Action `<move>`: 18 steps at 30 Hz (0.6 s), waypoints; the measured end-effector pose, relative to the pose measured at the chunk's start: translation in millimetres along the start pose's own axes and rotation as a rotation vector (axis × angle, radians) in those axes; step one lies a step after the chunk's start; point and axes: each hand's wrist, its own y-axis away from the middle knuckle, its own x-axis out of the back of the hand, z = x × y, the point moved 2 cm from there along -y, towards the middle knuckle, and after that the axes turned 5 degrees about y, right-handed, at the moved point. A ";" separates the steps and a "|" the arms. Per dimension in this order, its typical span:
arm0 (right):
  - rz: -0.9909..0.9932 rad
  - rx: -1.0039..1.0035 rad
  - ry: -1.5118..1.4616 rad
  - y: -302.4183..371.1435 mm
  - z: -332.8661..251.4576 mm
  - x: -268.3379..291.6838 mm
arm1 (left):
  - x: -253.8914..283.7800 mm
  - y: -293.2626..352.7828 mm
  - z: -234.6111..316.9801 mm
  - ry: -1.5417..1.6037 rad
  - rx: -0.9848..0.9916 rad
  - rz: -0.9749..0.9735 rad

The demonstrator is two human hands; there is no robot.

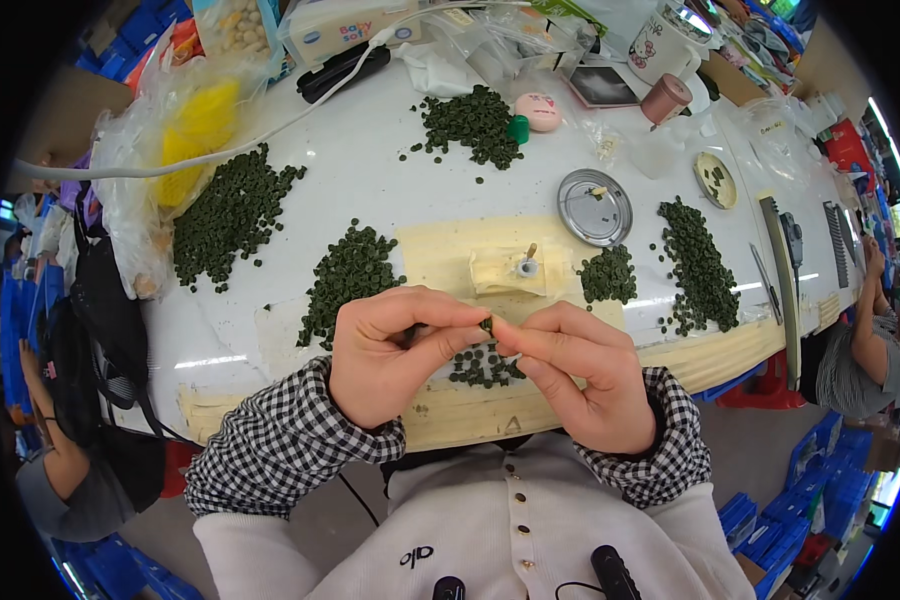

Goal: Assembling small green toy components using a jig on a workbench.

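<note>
In front of my chest, my left hand (390, 345) pinches a small dark green part (486, 325) between thumb and index finger. My right hand (590, 370) is closed, its fingertips meeting the left ones at that part; what it holds, if anything, is hidden. Just below the fingertips lies a small pile of green ring-like pieces (485, 372). Larger heaps sit beside the left hand (345, 280) and past the right hand (608, 276). Beyond the hands stands a cream taped block (505, 272) with a short peg-like piece on top.
A round metal lid (595, 207) and a shallow round dish (715, 180) sit to the right. More green heaps lie far left (235, 220), at the back (470, 125) and far right (700, 265). A white cable (220, 157) crosses the left side. Other people sit at both sides.
</note>
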 end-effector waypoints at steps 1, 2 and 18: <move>0.004 0.006 0.003 -0.1 0.4 -0.1 | -0.2 0.0 0.6 0.000 0.007 0.001; 0.004 0.006 0.006 -0.3 0.5 0.1 | -0.3 -0.2 0.9 -0.001 0.014 0.001; -0.012 -0.051 -0.028 2.9 1.6 -1.0 | -0.1 -1.4 -1.8 -0.074 -0.081 -0.062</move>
